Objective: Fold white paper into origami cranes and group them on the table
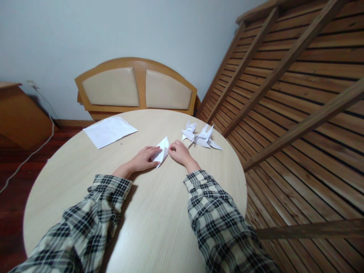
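A small piece of folded white paper (163,152), pointed at the top and bottom, lies near the middle of the round table. My left hand (144,158) holds it down from the left, fingers over its face and thumb along the lower part. At its right edge, my right hand (179,152) is closed in a pinch on the paper; the fingertips partly hide what lies between them. Just beyond my right hand sit white folded paper cranes (203,135), close together with their wings spread.
A flat white sheet of paper (110,131) rests at the table's far left. The round wooden table (148,220) stands before a padded headboard (142,87) against the wall. A slatted wooden frame (295,125) leans along the right side. A white cable (42,146) runs down at the left.
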The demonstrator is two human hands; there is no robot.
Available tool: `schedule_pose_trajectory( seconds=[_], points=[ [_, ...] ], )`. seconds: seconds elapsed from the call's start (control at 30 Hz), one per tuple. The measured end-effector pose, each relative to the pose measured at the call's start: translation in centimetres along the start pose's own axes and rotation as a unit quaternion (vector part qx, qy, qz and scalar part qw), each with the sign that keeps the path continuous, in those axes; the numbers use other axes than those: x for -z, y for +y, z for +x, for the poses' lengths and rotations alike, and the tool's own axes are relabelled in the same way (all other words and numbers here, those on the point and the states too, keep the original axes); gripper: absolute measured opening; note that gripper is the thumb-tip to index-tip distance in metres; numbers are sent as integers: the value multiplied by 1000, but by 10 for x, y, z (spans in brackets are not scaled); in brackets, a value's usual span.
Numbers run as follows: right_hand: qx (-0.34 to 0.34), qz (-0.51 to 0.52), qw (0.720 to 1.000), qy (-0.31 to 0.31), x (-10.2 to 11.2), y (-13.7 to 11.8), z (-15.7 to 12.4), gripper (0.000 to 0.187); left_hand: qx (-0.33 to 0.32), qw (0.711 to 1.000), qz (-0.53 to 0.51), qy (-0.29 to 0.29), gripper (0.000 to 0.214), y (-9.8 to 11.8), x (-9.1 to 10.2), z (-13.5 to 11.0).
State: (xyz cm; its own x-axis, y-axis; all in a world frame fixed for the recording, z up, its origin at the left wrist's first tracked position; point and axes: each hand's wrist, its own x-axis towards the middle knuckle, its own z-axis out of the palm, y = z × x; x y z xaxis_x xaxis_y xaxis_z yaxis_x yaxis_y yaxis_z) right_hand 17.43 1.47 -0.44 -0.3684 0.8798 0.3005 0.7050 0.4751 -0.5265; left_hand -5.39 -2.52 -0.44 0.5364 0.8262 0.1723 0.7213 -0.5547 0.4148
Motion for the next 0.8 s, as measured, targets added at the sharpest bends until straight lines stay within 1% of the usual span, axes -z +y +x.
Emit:
schedule_pose_trajectory(
  seconds=[0.2, 0.43, 0.6, 0.8],
  points=[
    [1, -14, 1000, 5, -3, 4, 0, 11, 20, 999, -25, 12, 67, 1, 0, -1],
    [-17, -20, 1000, 8, -6, 7, 2, 10, 20, 1000, -8, 11, 69, 5, 0, -1],
    [-18, -24, 1000, 8, -6, 6, 2, 15, 16, 1000, -1, 13, 70, 6, -1, -1],
    [-32, -51, 998, 4, -5, 1, 1, 15, 29, 999, -12, 28, 83, 5, -2, -2]
  ],
)
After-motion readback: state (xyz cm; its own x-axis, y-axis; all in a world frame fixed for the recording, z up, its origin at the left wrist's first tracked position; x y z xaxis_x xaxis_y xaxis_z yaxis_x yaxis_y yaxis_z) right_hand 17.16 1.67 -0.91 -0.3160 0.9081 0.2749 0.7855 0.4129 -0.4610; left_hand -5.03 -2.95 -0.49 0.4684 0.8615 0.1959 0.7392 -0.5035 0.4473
